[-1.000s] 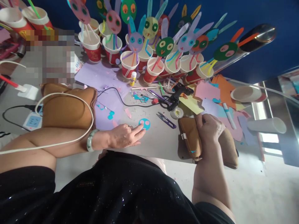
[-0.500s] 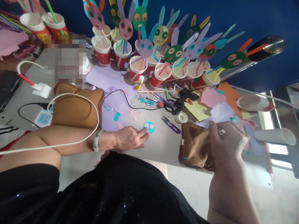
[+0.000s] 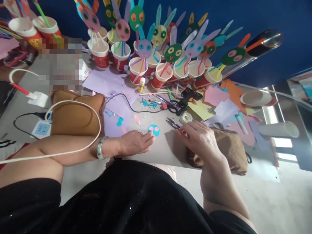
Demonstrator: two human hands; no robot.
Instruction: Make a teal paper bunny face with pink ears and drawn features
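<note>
My left hand (image 3: 133, 142) lies on the table, its fingers stretched out. Their tips touch the edge of a small blue paper disc (image 3: 155, 129) that has two pink circles on it. To the right of the disc, my right hand (image 3: 201, 136) has its thumb and fingers closed around the purple handle of a pair of thread snips (image 3: 173, 123). The blades point up and left, slightly apart, and the handle is mostly hidden by the fingers. Beyond the right hand sits a small clear roll of tape (image 3: 185, 117). A brown cloth pouch (image 3: 230, 151) lies partly under my right wrist.
Red paper cups (image 3: 98, 53) holding paper rabbit-faced figures stand along the back. A glue stick (image 3: 141, 84), a black glue gun (image 3: 188, 99) and paper scraps (image 3: 214, 97) lie before them. A brown cushion (image 3: 75, 113) and white cable (image 3: 99, 122) are at left.
My right hand has moved left from above the brown pouch to the thread snips and closed on their handle. My left hand stays at the disc. The view has shifted slightly.
</note>
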